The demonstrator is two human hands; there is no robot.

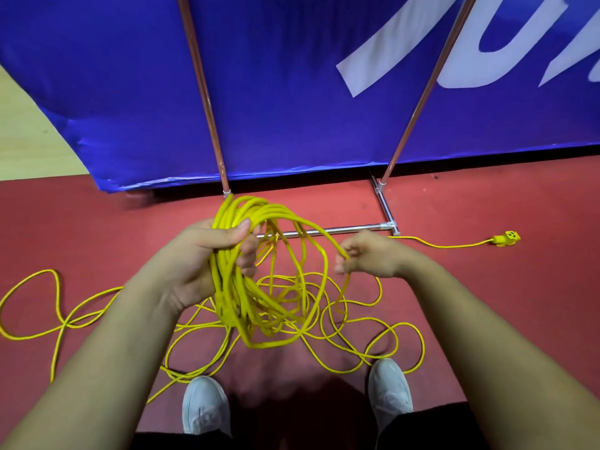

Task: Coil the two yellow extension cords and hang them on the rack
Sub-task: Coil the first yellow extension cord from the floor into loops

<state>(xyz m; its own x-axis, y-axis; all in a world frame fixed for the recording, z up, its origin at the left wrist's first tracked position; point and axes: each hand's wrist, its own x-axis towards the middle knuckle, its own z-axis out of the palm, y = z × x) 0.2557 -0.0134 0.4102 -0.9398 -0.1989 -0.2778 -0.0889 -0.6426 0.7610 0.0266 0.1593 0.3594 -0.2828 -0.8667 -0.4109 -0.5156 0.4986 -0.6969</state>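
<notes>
My left hand [211,254] grips a bundle of yellow cord loops, the coil [256,297], which hangs down in front of me. My right hand [367,254] pinches a single strand of the same cord, held out to the right of the coil. More loose yellow cord [373,339] lies tangled on the red floor below, with a long loop [39,306] trailing off to the left. A yellow socket end [506,238] rests on the floor at the right. The metal rack [328,231] stands just beyond my hands, its two uprights rising in front of a blue banner.
A blue banner [292,92] with white lettering stands behind the rack. The rack's base bar and foot [386,206] lie on the red floor. My two grey shoes [204,407] stand among the loose cord. A pale floor strip [26,134] shows at far left.
</notes>
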